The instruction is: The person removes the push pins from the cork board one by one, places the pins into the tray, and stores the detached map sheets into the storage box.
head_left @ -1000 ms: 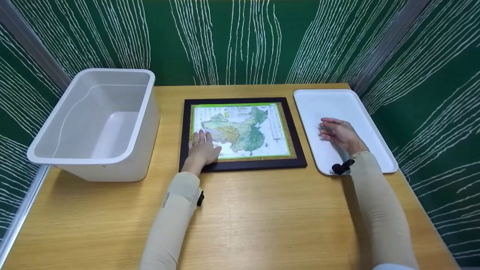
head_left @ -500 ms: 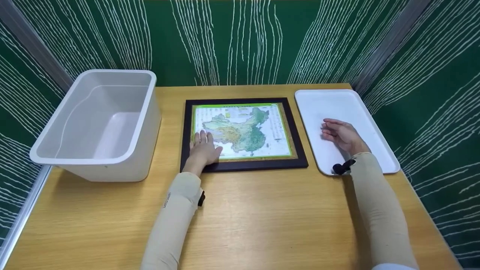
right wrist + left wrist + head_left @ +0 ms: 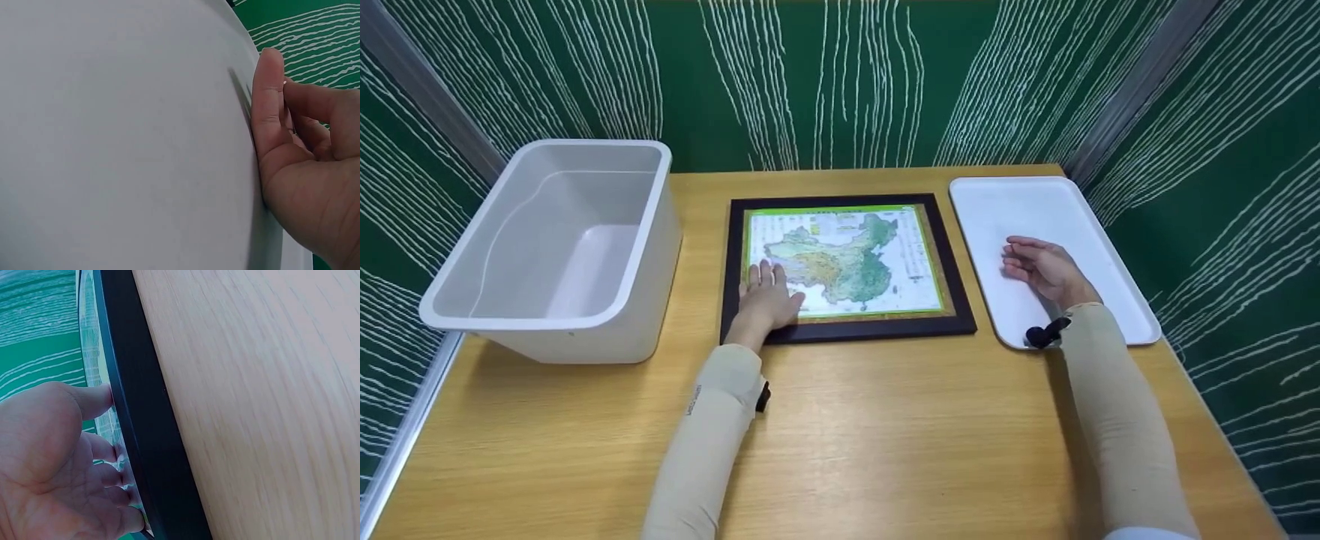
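A framed map of China (image 3: 855,262), dark-rimmed with a brown strip round the sheet, lies flat in the middle of the table. My left hand (image 3: 765,306) rests on its near left corner, fingers spread and pointing away over the map. From the left wrist view, the thumb and fingertips of the left hand (image 3: 67,455) touch the sheet just inside the black rim. At the right lies a white tray (image 3: 1012,206). My right hand (image 3: 1046,274) is on its side over the tray, fingers loosely bent. No held thing can be made out in the right hand (image 3: 304,140).
A deep white tub (image 3: 649,300) stands at the left, with its inside bare. Green walls (image 3: 690,90) with white wavy lines close off the back and sides. Wooden tabletop (image 3: 870,435) stretches in front of the frame, between both forearms.
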